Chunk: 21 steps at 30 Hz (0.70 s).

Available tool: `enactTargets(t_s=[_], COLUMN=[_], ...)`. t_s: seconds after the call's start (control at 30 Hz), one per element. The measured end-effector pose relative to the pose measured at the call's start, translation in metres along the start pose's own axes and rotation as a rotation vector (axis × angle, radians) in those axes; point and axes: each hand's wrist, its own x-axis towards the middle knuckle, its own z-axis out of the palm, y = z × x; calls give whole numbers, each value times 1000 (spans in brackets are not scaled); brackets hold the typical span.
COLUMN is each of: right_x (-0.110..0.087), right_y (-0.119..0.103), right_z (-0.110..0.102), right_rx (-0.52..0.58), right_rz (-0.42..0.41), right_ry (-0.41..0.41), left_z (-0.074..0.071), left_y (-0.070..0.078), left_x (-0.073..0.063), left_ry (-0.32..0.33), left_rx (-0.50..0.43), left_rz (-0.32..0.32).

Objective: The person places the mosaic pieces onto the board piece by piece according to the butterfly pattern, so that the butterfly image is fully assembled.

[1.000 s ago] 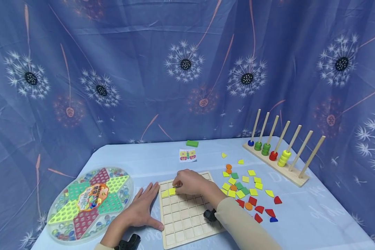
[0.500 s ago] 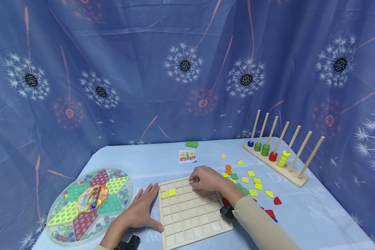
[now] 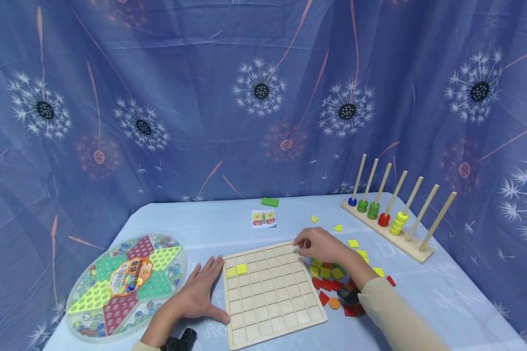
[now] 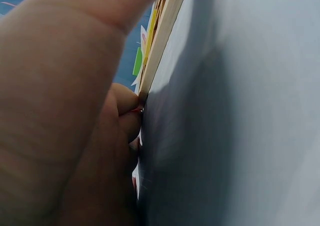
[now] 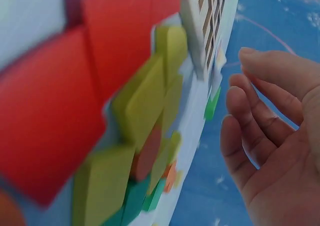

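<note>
A wooden grid board [image 3: 268, 297] lies on the table, with a yellow quarter-round tile [image 3: 231, 272] and a yellow square tile [image 3: 242, 269] in cells of its upper left. My left hand [image 3: 202, 292] rests flat beside the board's left edge, fingers spread, thumb tip and fingertips at the rim. My right hand [image 3: 322, 245] hovers by the board's far right corner, over the loose tiles. In the right wrist view its fingers [image 5: 240, 106] are loosely bent with nothing between them. Yellow tiles [image 3: 325, 272] and red tiles [image 3: 329, 284] lie under and near it.
A small butterfly pattern card [image 3: 263, 219] and a green block [image 3: 270, 202] lie behind the board. At the left sits a round Chinese checkers box [image 3: 127, 287] with marbles. A wooden peg rack [image 3: 386, 224] with coloured rings stands at the back right.
My right hand has moved right from the yellow square tile, across the board's far edge, to the loose tiles. The yellow square tile stays in its cell. My left hand has kept still.
</note>
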Motion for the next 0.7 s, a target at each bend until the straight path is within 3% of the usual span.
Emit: enactTargets(t_s=[0.27,0.7], right_x=[-4,-4], right_y=[22,34], right_z=[-4,-4], right_rx=[-23,-89], right_rz=[194,252], right_ry=[15,-7], left_z=[-1,-1], left_y=[0,1], left_x=[0,0], left_ry=[1,2], left_rx=[-3,11], left_rz=[4,-1])
